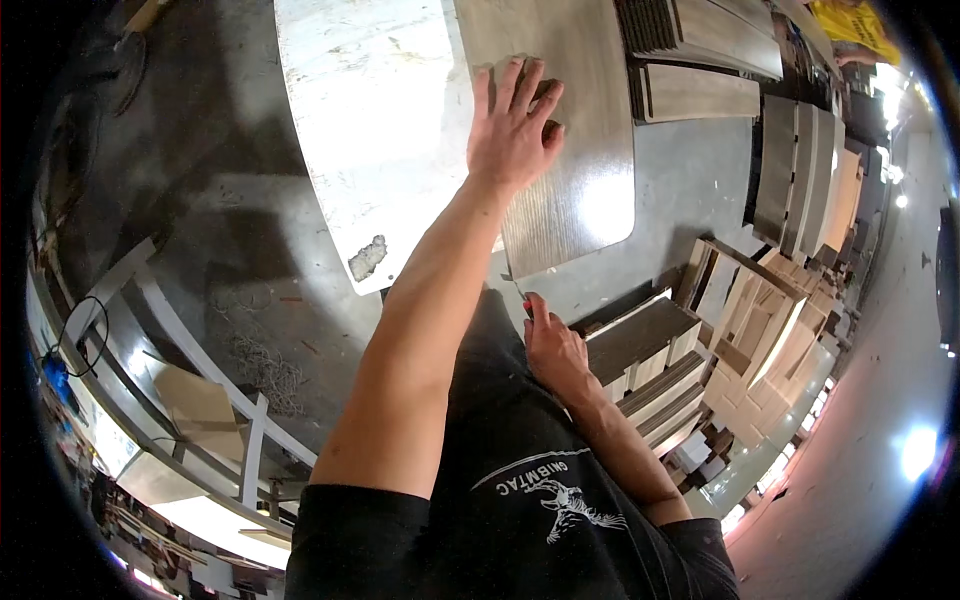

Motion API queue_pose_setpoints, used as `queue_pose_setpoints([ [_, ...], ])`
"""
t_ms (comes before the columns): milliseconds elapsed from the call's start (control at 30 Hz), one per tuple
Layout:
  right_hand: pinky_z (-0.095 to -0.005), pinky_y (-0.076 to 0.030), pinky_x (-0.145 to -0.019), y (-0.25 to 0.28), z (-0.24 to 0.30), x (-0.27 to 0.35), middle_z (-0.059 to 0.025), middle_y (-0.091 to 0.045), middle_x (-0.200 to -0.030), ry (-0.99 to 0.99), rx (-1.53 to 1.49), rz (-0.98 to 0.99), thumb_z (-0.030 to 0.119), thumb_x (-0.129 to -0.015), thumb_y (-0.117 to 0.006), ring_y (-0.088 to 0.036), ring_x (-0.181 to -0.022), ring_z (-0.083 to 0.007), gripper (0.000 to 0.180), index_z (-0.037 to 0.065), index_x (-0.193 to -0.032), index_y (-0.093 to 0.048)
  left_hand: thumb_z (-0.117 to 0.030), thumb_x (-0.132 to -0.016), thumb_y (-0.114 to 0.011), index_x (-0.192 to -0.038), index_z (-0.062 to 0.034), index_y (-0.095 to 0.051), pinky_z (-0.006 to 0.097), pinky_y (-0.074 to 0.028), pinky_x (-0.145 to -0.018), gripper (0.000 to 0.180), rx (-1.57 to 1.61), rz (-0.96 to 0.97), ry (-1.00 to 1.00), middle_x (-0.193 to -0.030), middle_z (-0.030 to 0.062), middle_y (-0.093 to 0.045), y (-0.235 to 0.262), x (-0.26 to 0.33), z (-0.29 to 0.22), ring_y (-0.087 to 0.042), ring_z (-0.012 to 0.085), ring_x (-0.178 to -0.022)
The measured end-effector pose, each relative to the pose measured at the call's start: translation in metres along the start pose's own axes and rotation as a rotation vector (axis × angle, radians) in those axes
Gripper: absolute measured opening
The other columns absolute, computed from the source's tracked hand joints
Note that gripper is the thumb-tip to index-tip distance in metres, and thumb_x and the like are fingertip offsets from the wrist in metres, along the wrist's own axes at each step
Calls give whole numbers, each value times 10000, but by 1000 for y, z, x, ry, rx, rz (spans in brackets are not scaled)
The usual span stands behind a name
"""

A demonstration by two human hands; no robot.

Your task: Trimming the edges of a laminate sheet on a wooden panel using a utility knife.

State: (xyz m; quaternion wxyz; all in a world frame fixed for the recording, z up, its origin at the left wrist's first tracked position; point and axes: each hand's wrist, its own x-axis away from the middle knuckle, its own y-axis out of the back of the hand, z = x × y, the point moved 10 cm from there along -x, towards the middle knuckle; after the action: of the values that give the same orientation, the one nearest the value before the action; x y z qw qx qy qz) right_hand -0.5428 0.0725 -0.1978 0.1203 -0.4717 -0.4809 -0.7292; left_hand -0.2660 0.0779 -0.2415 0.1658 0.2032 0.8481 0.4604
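My left hand [512,135] lies palm down with its fingers spread on a glossy brown wood-grain panel [570,205]. The panel rests partly over a white, worn work table [370,130], whose near corner has a chipped patch. My right hand [556,348] is closed around a small tool with some red on its handle and a thin blade [517,287]. The blade is at the near edge of the panel, low and close to my body; whether it touches the edge I cannot tell. Most of the handle is hidden in my fingers.
Stacked boards [700,92] lie past the panel's right side, with more upright panels [795,170] beyond. A wooden cabinet frame [750,310] and piled boards [650,350] stand to my right. A grey metal frame [200,350] is at lower left. A person in yellow [855,28] is far right.
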Motion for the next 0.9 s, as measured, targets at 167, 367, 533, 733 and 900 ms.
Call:
queue_pose_setpoints([
  [167, -606, -505, -772, -2, 2, -4, -294, -689, -1011, -13, -12, 26, 219, -1050, -471, -662, -886, -521, 389, 112, -1415, -392, -475, -984, -542, -1490, -224, -504, 556, 6, -1273, 566, 12, -3, 8, -1640, 46, -338, 0, 0, 0, -183, 250, -1556],
  [367, -607, -505, -788, -1, 4, -9, -297, -689, -1017, -36, -1, 33, 217, -1048, -478, -661, -901, -521, 398, 117, -1423, -390, -470, -982, -544, -1486, -213, -509, 555, 9, -1272, 567, 19, -7, 7, -1642, 51, -332, 1, 0, 0, -186, 254, -1555],
  [533, -619, -502, -826, -13, 1, -15, -297, -694, -1005, -59, 37, 48, 236, -1046, -471, -669, -927, -518, 387, 121, -1410, -407, -463, -984, -547, -1492, -216, -503, 556, 14, -1271, 566, 19, -23, 6, -1635, 55, -340, 5, 1, 3, -196, 259, -1551],
  [733, -618, -502, -868, -88, -53, -20, -311, -694, -1019, -128, 122, 256, 293, -1030, -473, -670, -982, -510, 371, 129, -1361, -436, -503, -1002, -471, -1519, -247, -474, 584, -6, -1263, 578, -69, 39, 8, -1647, 30, -332, 1, -4, -3, -202, 273, -1546],
  [900, -603, -503, -875, -83, -56, -8, -310, -692, -1022, -187, 0, 231, 313, -1011, -513, -664, -1010, -497, 369, 120, -1324, -485, -531, -1012, -423, -1541, -272, -454, 600, -28, -1259, 590, -113, 71, -1, -1658, 11, -323, 1, 0, -1, -185, 280, -1549],
])
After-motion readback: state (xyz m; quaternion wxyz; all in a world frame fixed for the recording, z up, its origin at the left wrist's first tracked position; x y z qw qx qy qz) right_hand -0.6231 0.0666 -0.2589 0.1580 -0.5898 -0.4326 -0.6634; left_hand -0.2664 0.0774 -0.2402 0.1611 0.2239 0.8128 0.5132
